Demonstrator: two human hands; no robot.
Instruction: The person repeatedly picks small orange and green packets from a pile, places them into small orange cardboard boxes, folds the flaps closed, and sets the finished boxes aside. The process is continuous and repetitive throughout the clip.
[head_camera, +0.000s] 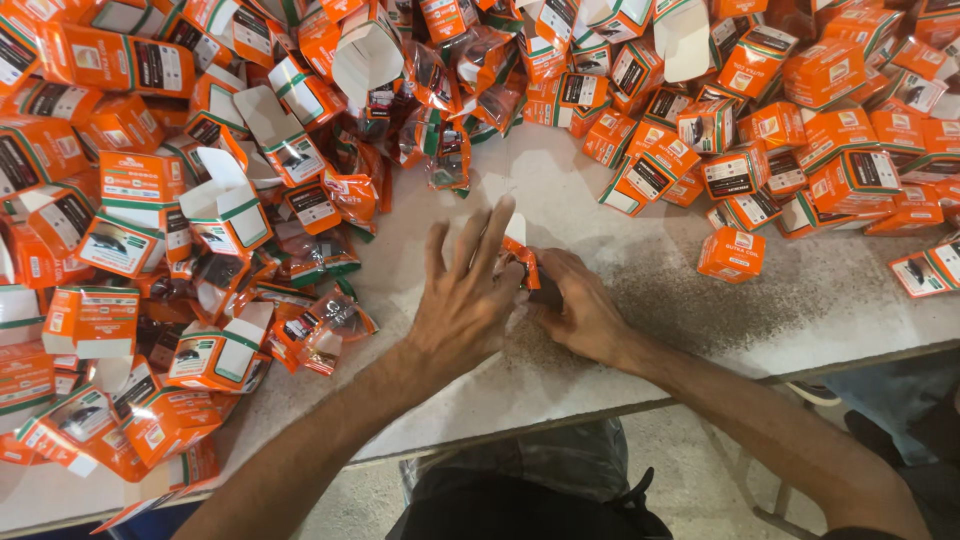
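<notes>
orange cartons are crowding the table (620, 290) on three sides: the left heap (130, 250), mostly open with white flaps up, and the right heap (800, 130), mostly closed. clear pouches (330, 320) are lying mixed into the left heap. one closed carton (731, 254) is sitting alone, near your right hand (580, 310). both hands are meeting on the bare patch in the middle, over one small box (520, 262) resting on the table between them. your left hand (462, 305) is lying against it with fingers spread and straight, only the tips touching; your right fingers are curling tight round its lower end. with one hand's hold only, the box is liable to twist as you press, creasing a flap. your left forearm is passing close to the pouches, and a sweep could be dragging some off the edge.
</notes>
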